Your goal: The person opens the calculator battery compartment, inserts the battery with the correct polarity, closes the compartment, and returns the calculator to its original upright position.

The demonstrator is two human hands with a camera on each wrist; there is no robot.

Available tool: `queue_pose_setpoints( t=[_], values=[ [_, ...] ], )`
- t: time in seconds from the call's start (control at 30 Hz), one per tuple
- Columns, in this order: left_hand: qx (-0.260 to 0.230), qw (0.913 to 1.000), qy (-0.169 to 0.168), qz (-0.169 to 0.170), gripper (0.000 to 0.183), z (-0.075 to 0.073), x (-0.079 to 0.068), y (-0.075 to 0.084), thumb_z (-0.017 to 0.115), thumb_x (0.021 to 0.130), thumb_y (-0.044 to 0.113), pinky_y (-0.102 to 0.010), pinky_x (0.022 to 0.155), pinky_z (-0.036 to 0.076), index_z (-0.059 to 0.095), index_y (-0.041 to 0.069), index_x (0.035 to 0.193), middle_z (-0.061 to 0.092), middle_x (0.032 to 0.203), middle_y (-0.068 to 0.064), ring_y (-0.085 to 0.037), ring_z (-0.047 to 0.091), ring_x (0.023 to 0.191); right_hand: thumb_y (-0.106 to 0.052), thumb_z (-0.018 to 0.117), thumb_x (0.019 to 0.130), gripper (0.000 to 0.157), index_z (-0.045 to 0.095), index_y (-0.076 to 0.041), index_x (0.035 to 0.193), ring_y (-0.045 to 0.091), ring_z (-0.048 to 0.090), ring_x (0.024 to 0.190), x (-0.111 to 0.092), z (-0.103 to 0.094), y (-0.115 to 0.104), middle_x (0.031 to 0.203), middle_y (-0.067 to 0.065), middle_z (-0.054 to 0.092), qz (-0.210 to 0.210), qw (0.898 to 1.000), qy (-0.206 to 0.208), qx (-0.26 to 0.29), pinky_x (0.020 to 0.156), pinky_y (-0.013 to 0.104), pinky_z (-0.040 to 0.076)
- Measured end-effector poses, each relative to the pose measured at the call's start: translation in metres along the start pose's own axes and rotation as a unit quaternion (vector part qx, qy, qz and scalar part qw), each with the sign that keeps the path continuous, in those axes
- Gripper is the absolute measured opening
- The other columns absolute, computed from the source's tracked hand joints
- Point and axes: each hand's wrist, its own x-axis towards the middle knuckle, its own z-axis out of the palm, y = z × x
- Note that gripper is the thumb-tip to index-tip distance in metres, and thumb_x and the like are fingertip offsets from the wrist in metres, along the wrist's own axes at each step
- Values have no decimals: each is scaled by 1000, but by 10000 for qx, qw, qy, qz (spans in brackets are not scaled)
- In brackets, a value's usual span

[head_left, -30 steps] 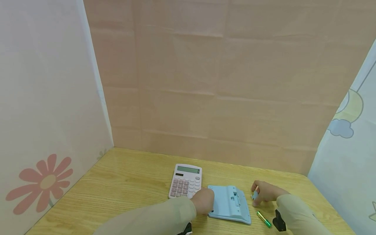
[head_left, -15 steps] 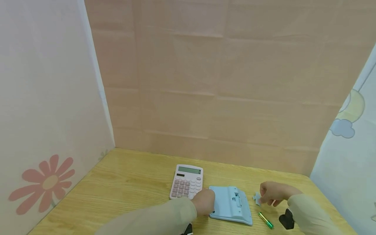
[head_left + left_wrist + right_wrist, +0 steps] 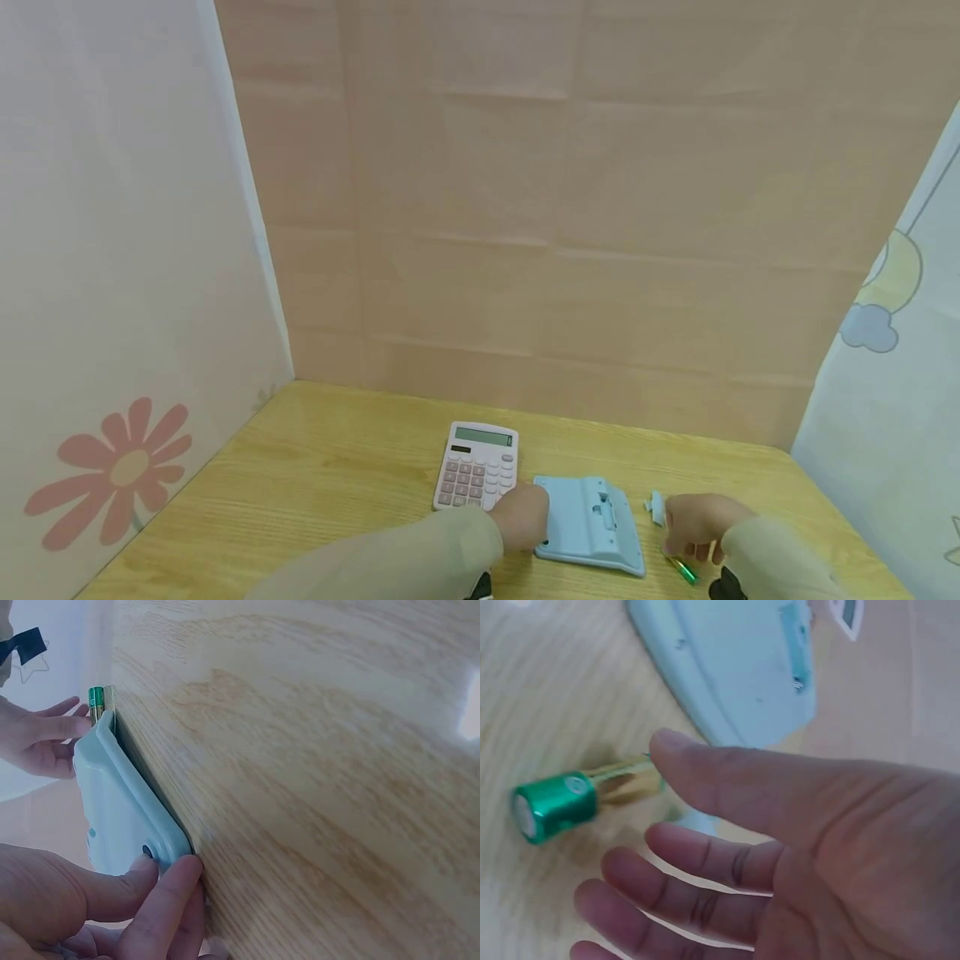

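Observation:
A light blue calculator (image 3: 576, 525) lies face down on the wooden table, its battery slot showing in the raised part of its back. My left hand (image 3: 522, 515) pinches its near left corner, thumb (image 3: 124, 889) on the back and fingers curled at the edge. On the right, my right hand (image 3: 699, 525) reaches over a green and gold battery (image 3: 562, 804). Its thumb tip (image 3: 673, 742) is right at the gold end, while the other fingers are spread apart below. Just left of that hand lies a small light blue battery cover (image 3: 656, 507).
Behind my left hand a pink calculator (image 3: 486, 442) lies face up, its lower right corner hidden by the hand. A brown paper backdrop (image 3: 540, 250) stands along the table's back edge, with pale printed sheets (image 3: 135, 250) at the sides.
My right hand has let go of the battery cover, which now lies on the table, and has moved toward me to the battery. The left hand stays on the blue calculator.

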Motion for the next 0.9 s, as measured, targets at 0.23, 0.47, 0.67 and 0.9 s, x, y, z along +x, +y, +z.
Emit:
queue_pose_setpoints(
  t=[0.23,0.47,0.67,0.9],
  values=[
    [-44,10000,-38,-66,13,2,2,0,68,86,6,-21,48,35,63,2,75,50,61,-1,-11,44,53,-16,73,85,23,52,-9,79,15,54,59,8,9,3,69,6,61,-2,9996,61,-292,54,28,49],
    [-79,9999,-74,-87,14,0,0,1,66,87,6,-21,47,34,63,2,74,50,60,-1,-12,43,52,-3,73,81,23,50,-8,79,15,57,58,5,10,0,68,8,62,-101,9996,-139,-242,59,30,55],
    [-142,9997,-134,-161,11,-1,0,2,67,86,5,-22,47,34,64,0,77,51,62,-2,-12,44,53,-3,63,89,13,50,-2,90,17,56,64,1,-6,-7,78,9,57,-1068,9833,-986,1094,67,33,54],
    [-244,9993,-186,-223,12,1,3,0,65,86,3,-22,45,32,62,1,75,49,60,-3,-12,42,51,-16,58,96,22,48,2,106,18,59,74,12,-20,-19,86,8,57,-2491,9349,-991,2325,71,38,55]
  ],
)
